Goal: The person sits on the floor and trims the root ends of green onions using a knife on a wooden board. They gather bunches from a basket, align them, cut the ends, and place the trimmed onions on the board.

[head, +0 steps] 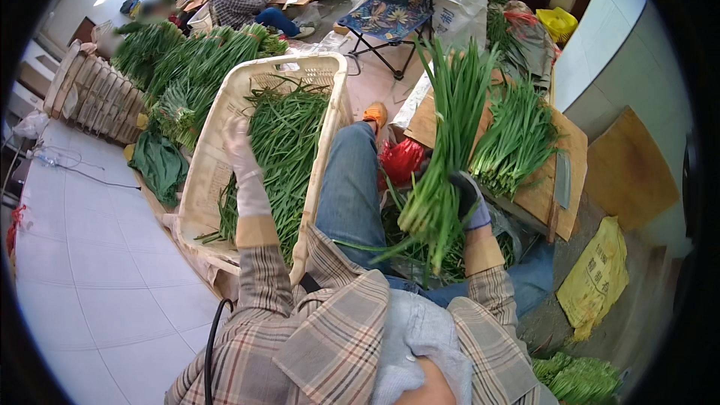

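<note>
My right hand (471,201), in a dark-palmed work glove, grips a thick bunch of garlic chives (450,135). The bunch stands nearly upright, pale cut ends low and green leaves pointing up and away. My left hand (238,143), in a pale thin glove, is raised above the left side of a cream plastic crate (194,180). It is slightly blurred, and no object shows in it. Loose chive leaves (292,146) fill much of the crate. Beyond my right hand, a second bunch of chives (514,135) lies on a wooden board (568,135).
A cleaver-like blade (562,180) rests on the board's right side. A red plastic bag (402,160) sits between my knees, above loose leaves. Stacked chive bundles (208,62) stand behind the crate. A folding chair (388,17) and a seated person (242,8) are farther back.
</note>
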The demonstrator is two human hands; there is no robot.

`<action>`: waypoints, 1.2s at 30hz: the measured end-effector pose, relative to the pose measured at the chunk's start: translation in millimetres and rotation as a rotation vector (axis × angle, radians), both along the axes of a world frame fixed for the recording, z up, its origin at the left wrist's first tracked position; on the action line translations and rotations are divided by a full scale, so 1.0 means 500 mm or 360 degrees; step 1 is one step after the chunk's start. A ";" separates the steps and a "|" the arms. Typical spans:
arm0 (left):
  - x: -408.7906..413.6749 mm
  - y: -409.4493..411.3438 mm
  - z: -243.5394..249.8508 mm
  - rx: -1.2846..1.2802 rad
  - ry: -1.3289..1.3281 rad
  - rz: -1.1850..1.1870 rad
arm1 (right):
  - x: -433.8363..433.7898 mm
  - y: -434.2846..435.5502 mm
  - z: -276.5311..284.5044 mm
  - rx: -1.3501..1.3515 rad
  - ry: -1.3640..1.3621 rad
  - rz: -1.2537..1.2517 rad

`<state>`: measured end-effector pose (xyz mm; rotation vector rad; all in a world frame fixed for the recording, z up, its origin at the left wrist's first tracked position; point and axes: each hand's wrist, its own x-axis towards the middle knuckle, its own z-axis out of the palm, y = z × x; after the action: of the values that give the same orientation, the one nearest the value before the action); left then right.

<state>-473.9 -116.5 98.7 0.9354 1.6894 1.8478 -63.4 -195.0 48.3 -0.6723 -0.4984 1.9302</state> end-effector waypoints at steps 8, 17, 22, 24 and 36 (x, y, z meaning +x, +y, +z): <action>0.445 0.013 0.065 -0.0215 0.0164 -0.2203 | -0.015 0.094 0.047 0.0613 -0.0947 -0.0216; 0.589 0.231 0.031 0.0094 0.0188 -0.2192 | 0.079 0.263 0.089 0.1095 -0.1752 -0.0586; 0.593 0.312 -0.130 0.0387 0.0583 -0.1975 | 0.096 0.308 0.009 0.1043 -0.2248 -0.0482; 0.599 0.331 -0.152 0.0370 0.0666 -0.1971 | 0.095 0.319 -0.020 0.1022 -0.1907 -0.0618; 0.655 0.268 0.068 0.0333 -0.0097 -0.2050 | 0.073 0.344 0.094 0.1277 -0.1987 -0.1001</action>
<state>-146.5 17.3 132.9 1.5065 0.4981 1.0892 -27.1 -22.9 95.4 -1.2233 -1.4840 0.4328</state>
